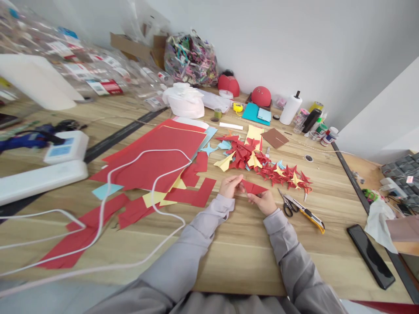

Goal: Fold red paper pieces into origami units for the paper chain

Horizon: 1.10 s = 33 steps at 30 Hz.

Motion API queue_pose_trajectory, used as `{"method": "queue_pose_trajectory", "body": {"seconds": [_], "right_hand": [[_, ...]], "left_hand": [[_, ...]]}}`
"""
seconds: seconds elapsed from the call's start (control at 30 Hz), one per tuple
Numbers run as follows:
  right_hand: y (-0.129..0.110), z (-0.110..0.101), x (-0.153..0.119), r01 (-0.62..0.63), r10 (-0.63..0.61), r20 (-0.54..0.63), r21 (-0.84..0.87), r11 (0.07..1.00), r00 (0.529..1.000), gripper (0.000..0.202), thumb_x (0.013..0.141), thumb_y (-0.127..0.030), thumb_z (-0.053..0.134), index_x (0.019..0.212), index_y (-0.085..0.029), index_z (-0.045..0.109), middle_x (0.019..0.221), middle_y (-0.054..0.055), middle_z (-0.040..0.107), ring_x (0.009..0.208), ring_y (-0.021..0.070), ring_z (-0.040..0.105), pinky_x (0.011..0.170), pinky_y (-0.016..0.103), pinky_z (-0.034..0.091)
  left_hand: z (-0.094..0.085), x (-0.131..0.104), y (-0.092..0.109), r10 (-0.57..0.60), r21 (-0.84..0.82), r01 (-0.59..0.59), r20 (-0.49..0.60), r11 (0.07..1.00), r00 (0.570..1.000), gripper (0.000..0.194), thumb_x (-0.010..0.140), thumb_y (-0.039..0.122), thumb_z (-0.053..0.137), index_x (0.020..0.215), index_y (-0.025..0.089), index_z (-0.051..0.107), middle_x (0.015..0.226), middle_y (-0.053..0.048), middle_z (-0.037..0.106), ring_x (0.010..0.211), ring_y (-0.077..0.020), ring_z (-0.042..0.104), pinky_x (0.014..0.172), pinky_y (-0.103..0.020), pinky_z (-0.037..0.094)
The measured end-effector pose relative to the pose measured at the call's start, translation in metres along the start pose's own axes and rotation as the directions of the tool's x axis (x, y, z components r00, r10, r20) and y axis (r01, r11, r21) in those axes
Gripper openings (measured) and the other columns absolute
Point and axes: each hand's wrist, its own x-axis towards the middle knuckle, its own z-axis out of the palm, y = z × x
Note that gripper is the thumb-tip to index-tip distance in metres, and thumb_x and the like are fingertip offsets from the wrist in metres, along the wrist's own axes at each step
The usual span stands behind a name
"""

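Note:
A small folded piece of red paper (253,187) is held between both hands, just above the wooden table. My left hand (231,186) pinches its left end, and my right hand (264,202) grips its lower right side with the thumb on top. Beyond the hands lies a heap of folded paper shapes (242,152), mostly red with some yellow and blue. Star-like red folded pieces (288,176) spread off to its right. Black-handled scissors (288,206) and a yellow utility knife (310,216) rest right of my right hand.
Large red paper sheets (157,152) and cut red strips (204,192) cover the left side. A white cable (153,187) loops across them. A black phone (371,257) lies at the right front. Along the wall stand a white bottle (291,109) and a red pincushion (261,96).

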Motion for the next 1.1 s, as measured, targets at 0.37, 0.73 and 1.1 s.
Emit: {"method": "queue_pose_trajectory", "body": {"seconds": [0.37,0.73,1.1], "right_hand": [[0.012,0.005,0.004,0.040,-0.060,-0.213,-0.097,0.994,0.975,0.029,0.074,-0.043,0.055,0.081,-0.015,0.062,0.047,-0.001,0.054,0.038,0.0109,0.046,0.038,0.023,0.040],[0.014,0.004,-0.005,0.270,-0.448,-0.149,-0.619,0.738,0.882,0.026,0.081,-0.020,0.043,0.101,-0.020,0.060,0.092,0.007,0.067,0.083,0.0186,0.062,0.075,0.031,0.050],[0.002,0.005,-0.011,0.181,-0.384,-0.135,-0.710,0.680,0.913,0.039,0.082,-0.035,0.046,0.115,-0.016,0.054,0.090,0.010,0.066,0.073,0.0188,0.061,0.069,0.029,0.048]], "left_hand": [[0.013,-0.008,0.001,-0.093,0.109,0.080,0.120,0.991,0.988,0.041,0.052,0.044,0.073,0.074,0.012,0.061,0.047,0.001,0.059,0.043,-0.0103,0.053,0.045,-0.021,0.042],[0.019,-0.016,0.004,-0.133,0.081,0.120,0.183,0.990,0.974,0.047,0.051,0.040,0.074,0.088,0.012,0.062,0.064,-0.001,0.064,0.051,-0.0095,0.056,0.051,-0.023,0.047],[0.021,-0.014,0.004,-0.058,0.019,0.056,0.109,0.998,0.992,0.047,0.049,0.034,0.077,0.087,0.013,0.059,0.071,-0.002,0.066,0.063,-0.0123,0.061,0.062,-0.025,0.049]]}}
